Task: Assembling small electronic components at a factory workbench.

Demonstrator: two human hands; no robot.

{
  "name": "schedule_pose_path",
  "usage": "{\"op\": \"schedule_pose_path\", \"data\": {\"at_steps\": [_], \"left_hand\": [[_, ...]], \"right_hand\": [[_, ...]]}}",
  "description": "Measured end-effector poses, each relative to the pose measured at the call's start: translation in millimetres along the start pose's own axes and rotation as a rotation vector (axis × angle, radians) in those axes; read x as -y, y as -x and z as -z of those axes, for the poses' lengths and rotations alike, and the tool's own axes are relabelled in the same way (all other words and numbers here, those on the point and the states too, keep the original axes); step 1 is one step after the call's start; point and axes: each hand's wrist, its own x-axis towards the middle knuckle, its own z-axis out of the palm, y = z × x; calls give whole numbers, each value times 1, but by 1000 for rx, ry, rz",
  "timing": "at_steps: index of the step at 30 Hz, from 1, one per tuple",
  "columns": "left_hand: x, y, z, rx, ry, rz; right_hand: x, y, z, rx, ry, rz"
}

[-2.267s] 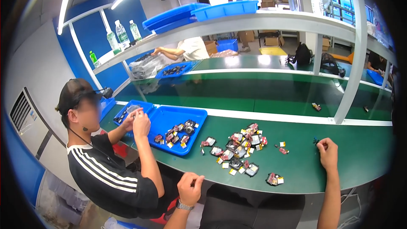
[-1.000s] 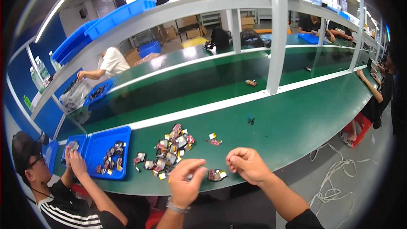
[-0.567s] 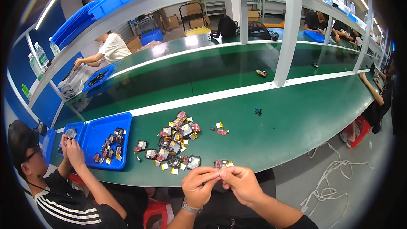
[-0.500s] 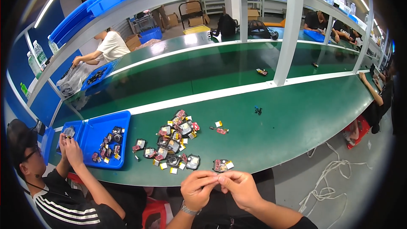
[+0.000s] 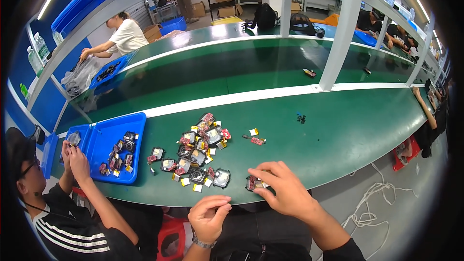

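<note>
Near the front edge of the green table, my right hand [image 5: 285, 189] reaches over a small black device casing [image 5: 251, 184] with a red circuit board and a yellow-and-white battery. My thumb and fingers are apart on either side of the casing; whether they touch it is unclear. Just off the edge, my left hand [image 5: 209, 216] is closed, thumb against curled fingers. Anything in that pinch is too small to make out. Between my hands and farther in lies an open casing [image 5: 222, 178]. To its left is a pile of similar casings [image 5: 197, 156] with boards and batteries.
A loose red board [image 5: 258, 141] and battery [image 5: 253, 132] lie past my right hand, with small black parts [image 5: 301, 119] farther off. On the left, a seated co-worker [image 5: 72, 212] works beside a blue tray [image 5: 142, 140]. A white post [image 5: 342, 34] rises from the table's far edge.
My hands, fingertips together before, have come apart. The right has moved forward over the casing with its fingers spread; the left has drawn slightly left. The view has shifted a little.
</note>
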Motion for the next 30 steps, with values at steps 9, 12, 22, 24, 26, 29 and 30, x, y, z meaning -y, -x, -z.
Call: {"op": "schedule_pose_path", "data": {"at_steps": [9, 12, 22, 24, 26, 29, 30], "left_hand": [[-3, -11, -8, 85, -34, -13], [-8, -21, -13, 129, -103, 9], [-12, -35, -15, 215, -256, 64], [-12, -37, -15, 237, -262, 90], [-10, -39, -18, 243, -263, 90], [-8, -39, -17, 228, -246, 98], [-9, -39, -16, 230, -257, 103]], "right_hand": [[-28, -27, 13, 250, 66, 254], [-32, -28, 17, 269, 11, 256], [-32, -30, 9, 257, 45, 301], [-34, -20, -3, 137, -166, 235], [-36, -15, -8, 109, -194, 234], [-38, -11, -19, 51, -265, 233], [-38, -12, -21, 39, -253, 250]]}}
